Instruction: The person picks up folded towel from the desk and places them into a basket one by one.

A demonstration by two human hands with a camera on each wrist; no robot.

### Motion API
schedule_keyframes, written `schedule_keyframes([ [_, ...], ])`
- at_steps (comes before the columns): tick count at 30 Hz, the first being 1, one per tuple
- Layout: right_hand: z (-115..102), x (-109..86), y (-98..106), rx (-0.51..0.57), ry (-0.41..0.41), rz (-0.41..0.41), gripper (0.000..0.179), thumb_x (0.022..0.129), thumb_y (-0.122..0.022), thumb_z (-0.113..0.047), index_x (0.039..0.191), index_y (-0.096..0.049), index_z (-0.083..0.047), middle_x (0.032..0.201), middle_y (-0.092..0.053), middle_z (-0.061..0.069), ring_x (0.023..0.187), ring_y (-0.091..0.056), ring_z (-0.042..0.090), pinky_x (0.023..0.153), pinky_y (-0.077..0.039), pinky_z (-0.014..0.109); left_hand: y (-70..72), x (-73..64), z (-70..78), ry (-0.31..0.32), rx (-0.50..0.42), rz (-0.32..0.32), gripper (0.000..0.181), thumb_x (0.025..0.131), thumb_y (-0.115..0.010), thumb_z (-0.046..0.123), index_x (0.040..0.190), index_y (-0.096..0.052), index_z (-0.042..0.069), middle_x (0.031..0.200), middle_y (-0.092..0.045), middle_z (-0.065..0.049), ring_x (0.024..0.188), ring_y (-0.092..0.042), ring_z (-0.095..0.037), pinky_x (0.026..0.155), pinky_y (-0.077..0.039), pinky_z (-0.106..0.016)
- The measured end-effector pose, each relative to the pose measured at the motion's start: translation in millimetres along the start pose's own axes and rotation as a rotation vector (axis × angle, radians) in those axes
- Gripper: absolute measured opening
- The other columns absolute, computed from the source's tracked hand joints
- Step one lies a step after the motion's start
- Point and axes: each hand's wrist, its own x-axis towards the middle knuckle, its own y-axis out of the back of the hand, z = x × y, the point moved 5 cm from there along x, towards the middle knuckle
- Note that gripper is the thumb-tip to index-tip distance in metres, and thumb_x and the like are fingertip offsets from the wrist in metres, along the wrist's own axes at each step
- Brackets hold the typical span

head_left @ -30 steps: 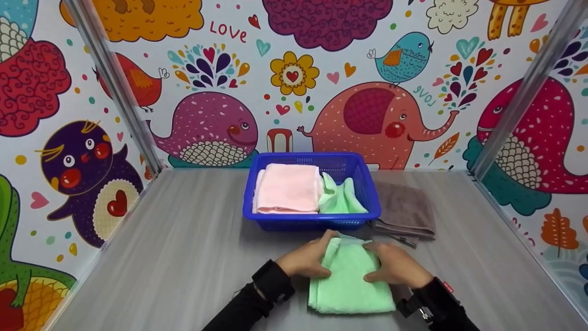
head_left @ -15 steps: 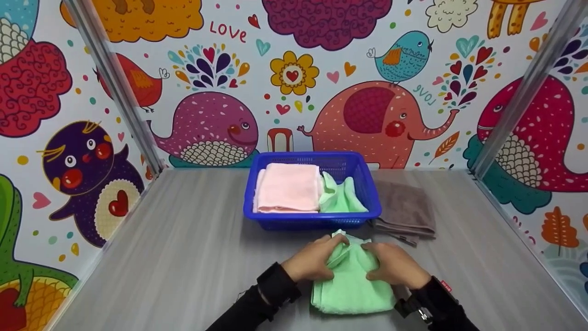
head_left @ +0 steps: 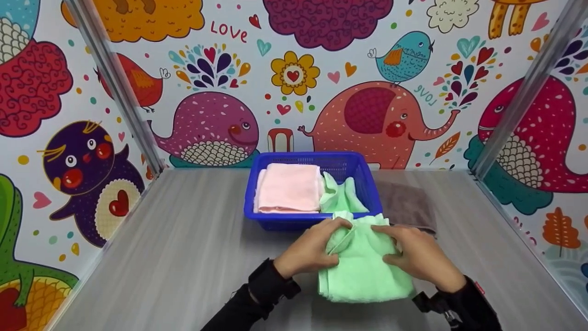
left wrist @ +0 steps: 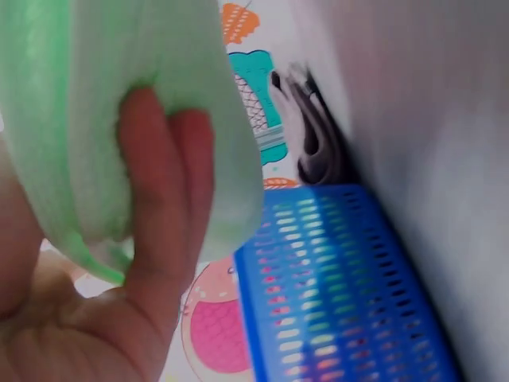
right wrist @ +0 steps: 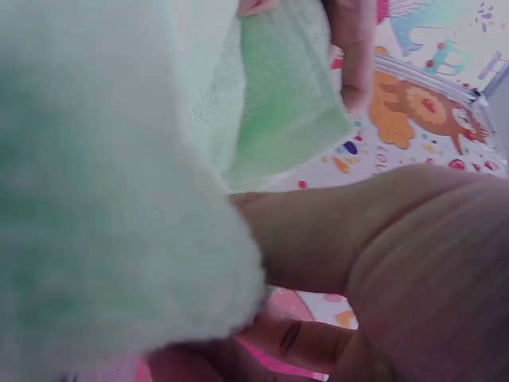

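A folded light green towel [head_left: 367,271] hangs lifted above the table in front of the basket. My left hand [head_left: 312,248] grips its left side, and my right hand [head_left: 420,253] grips its right side. In the left wrist view, fingers [left wrist: 163,183] press against the underside of the green towel [left wrist: 79,119]. The right wrist view shows the right thumb [right wrist: 310,239] against the towel [right wrist: 111,207]. Just beyond stands a blue plastic basket [head_left: 250,202], with folded pink towels [head_left: 289,186] on its left and another green towel [head_left: 342,197], rumpled, on its right.
A grey-brown folded towel [head_left: 406,204] lies on the table right of the basket, partly behind the held towel. Grey wood-grain table [head_left: 183,248] spreads around. Walls with cartoon animals [head_left: 367,124] and metal posts [head_left: 115,87] enclose the back and sides.
Both hands have raised the green towel off the table and moved it forward and slightly right, so its top now overlaps the basket's front rim in the head view.
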Motion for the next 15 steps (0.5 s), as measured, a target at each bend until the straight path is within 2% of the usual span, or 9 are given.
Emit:
schedule_keyframes([
  [2,-2.2,-1.5,6.2,0.005,0.013,0.014,0.060,0.078,-0.090,-0.014,0.135,-0.070,-0.017,0.087,-0.064,-0.008,0.078,-0.055,0.009,0.067,-0.046,0.031,5.4,-1.3,3.2,-0.023,-0.014,0.020,0.066,0.080,-0.069,0.002,0.142,-0.053,0.018,0.133,-0.060,-0.004,0.102,-0.054,-0.013,0.088,-0.044,-0.023],
  [5,-4.1,-1.5,14.2,0.017,0.026,0.044,0.060,0.079,-0.090,-0.016,0.135,-0.070,-0.017,0.097,-0.070,-0.004,0.083,-0.060,0.010,0.070,-0.050,0.033,12.2,-1.9,5.7,-0.036,-0.046,0.055,0.070,0.080,-0.068,0.001,0.145,-0.049,0.019,0.139,-0.059,-0.004,0.105,-0.054,-0.012,0.091,-0.044,-0.023],
  [10,-3.6,0.8,23.0,0.035,0.012,0.110,0.060,0.079,-0.090,-0.014,0.135,-0.069,-0.016,0.113,-0.073,0.006,0.090,-0.063,0.017,0.079,-0.055,0.042,19.6,0.4,4.2,-0.019,-0.061,0.135,0.069,0.084,-0.069,0.000,0.142,-0.038,0.020,0.120,-0.058,-0.008,0.091,-0.051,-0.015,0.076,-0.042,-0.024],
  [13,-3.4,3.3,22.5,0.009,0.010,0.151,0.059,0.080,-0.088,-0.011,0.136,-0.069,-0.017,0.099,-0.069,0.002,0.083,-0.058,0.016,0.072,-0.049,0.036,22.0,2.7,2.3,-0.010,-0.021,0.179,0.057,0.088,-0.067,0.001,0.133,-0.036,0.016,0.115,-0.053,-0.009,0.090,-0.049,-0.016,0.074,-0.040,-0.025],
  [15,-3.7,6.0,20.4,-0.023,0.013,0.176,0.058,0.081,-0.087,-0.011,0.136,-0.069,-0.018,0.088,-0.059,-0.001,0.076,-0.051,0.014,0.065,-0.040,0.031,22.3,4.4,0.2,-0.005,0.007,0.200,0.047,0.091,-0.065,0.000,0.127,-0.039,0.014,0.114,-0.052,-0.008,0.089,-0.046,-0.017,0.075,-0.038,-0.026],
])
